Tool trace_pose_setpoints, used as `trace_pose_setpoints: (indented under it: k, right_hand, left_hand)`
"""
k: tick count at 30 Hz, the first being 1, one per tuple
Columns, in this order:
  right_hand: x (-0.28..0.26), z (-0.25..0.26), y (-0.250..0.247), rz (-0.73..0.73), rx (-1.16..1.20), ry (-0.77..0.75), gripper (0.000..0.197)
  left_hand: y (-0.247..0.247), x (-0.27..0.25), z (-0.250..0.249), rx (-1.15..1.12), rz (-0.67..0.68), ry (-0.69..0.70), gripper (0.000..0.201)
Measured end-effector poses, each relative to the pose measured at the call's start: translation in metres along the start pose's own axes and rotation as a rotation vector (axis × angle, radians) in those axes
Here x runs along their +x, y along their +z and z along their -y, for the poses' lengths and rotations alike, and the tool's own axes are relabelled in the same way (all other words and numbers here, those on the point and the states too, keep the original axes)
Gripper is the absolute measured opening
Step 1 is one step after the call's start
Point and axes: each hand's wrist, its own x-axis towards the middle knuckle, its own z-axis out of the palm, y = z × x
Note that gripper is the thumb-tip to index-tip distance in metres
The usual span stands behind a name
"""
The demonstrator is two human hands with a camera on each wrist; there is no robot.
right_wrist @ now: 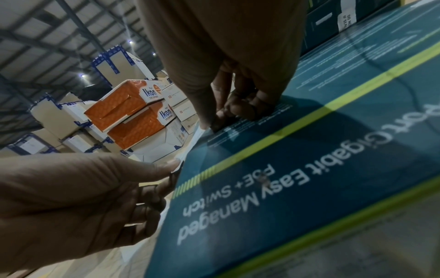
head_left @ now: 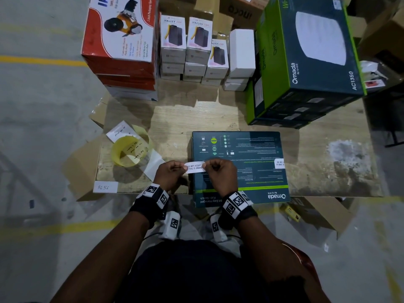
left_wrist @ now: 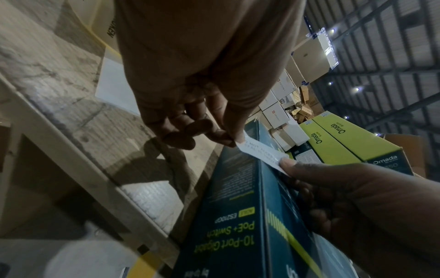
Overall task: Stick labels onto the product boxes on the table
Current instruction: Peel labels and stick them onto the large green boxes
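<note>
Label: a white strip (head_left: 195, 167) printed "DO NOT ACCEPT IF SEAL IS BROKEN", stretched flat between both hands over the left edge of the teal box.
Left hand (head_left: 169, 174): fingers curled, thumb and forefinger pinching the label's left end, just off the teal box's left edge.
Right hand (head_left: 220, 171): fingers curled, thumb and forefinger pinching the label's right end, over the teal box's top face.
Teal box (head_left: 251, 167): an Omada switch carton lying flat at the near edge of the table, its near end overhanging that edge.
Second label (head_left: 279, 164): already stuck on the right edge of the teal box.
Table (head_left: 328, 162): worn wood under the teal box.
Backing roll (head_left: 129, 150): yellowish curled strip with white paper, left of the teal box.
White boxes (head_left: 197, 40): small stacked cartons, behind the teal box.
Red boxes (head_left: 120, 40): stacked cartons, behind and left of the teal box.
Green stack (head_left: 306, 62): large Omada cartons, behind and right of the teal box.
</note>
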Motion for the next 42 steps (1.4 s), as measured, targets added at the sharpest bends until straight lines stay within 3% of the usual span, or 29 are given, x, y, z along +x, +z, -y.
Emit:
trace_pose_setpoints:
  k: [10, 18, 22, 25, 30, 38, 42]
  right_hand:
    - [0.004, 0.01, 0.0, 0.028, -0.146, -0.013, 0.004]
    - [0.022, 0.012, -0.014, 0.046, -0.237, 0.081, 0.041]
    - [0.027, 0.01, -0.012, 0.05, -0.342, 0.058, 0.05]
    - [0.025, 0.007, -0.012, 0.085, -0.322, 0.034, 0.047]
    - [0.028, 0.01, -0.026, 0.245, -0.322, 0.017, 0.033]
    - [0.041, 0.008, -0.058, 0.584, -0.401, -0.111, 0.039]
    - [0.064, 0.014, -0.08, 0.549, -0.541, -0.233, 0.043]
  left_hand:
    - [0.016, 0.013, 0.004, 0.119, -0.021, 0.026, 0.004]
    - [0.02, 0.013, 0.015, 0.088, -0.163, -0.002, 0.015]
    - [0.023, 0.008, 0.018, 0.118, -0.174, 0.075, 0.006]
    - [0.022, 0.001, 0.017, 0.282, -0.127, 0.194, 0.017]
    - [0.029, -0.008, 0.014, 0.433, -0.041, 0.247, 0.027]
    - [0.035, -0.018, 0.013, 0.497, -0.192, 0.181, 0.038]
    - [0.036, -0.027, 0.008, 0.631, -0.244, 0.204, 0.049]
